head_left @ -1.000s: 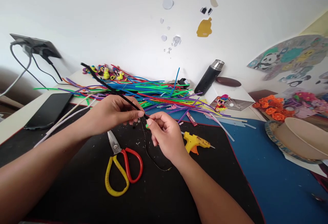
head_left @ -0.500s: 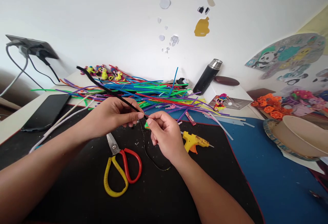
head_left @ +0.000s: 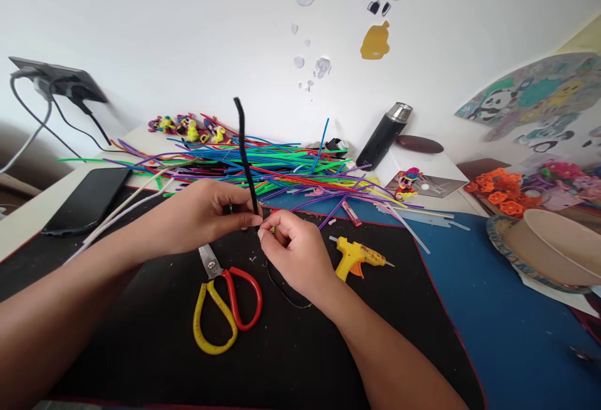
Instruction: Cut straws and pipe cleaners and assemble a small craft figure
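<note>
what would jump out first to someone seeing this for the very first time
Probably the heap of brightly coloured fuzzy stems strewn across the back, before the white wall. Next, at the centre, a black fuzzy stem stands up from the left hand, close beside the right hand. Nearer on the black mat lie scissors with one yellow and one red handle.

The bare left hand [head_left: 211, 213] pinches a thin, fuzzy black stem [head_left: 243, 153] that stands nearly upright, while the bare right hand [head_left: 300, 250] has its fingertips close together just beside the stem's lower end. Below them, metal scissors with one yellow and one red handle [head_left: 212, 266] lie on a black mat [head_left: 300, 366], left of a yellow glue gun with an orange trigger [head_left: 350, 256]. Behind spreads a loose pile of multicoloured fuzzy stems [head_left: 282, 163].
</note>
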Demonstrator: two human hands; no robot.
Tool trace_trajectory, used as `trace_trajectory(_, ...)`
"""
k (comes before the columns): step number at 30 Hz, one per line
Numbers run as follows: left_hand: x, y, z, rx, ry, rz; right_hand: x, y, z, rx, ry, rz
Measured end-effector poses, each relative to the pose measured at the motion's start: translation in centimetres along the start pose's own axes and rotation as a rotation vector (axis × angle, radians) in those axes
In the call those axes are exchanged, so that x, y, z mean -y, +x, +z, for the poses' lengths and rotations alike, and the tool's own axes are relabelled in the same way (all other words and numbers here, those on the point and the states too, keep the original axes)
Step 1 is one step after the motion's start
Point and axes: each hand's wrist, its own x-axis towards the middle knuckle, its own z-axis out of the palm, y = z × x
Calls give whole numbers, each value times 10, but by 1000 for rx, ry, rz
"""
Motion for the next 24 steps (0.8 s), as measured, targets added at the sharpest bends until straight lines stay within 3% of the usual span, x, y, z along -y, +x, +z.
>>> trace_trajectory(3, 0, 1, 0, 56, -127, -27, 1, 2, -1, -5, 130, 40)
trace_trajectory(9, -3, 4, 2, -65, -336, -69, 4, 3, -4, 38, 359, 93)
trace_trajectory(12, -2, 5, 3, -97, -351, -74, 2, 3, -3, 29, 393, 91)
trace_trajectory(24, 0, 6, 10, -36, -415, -102, 3, 4, -2, -11, 386, 82)
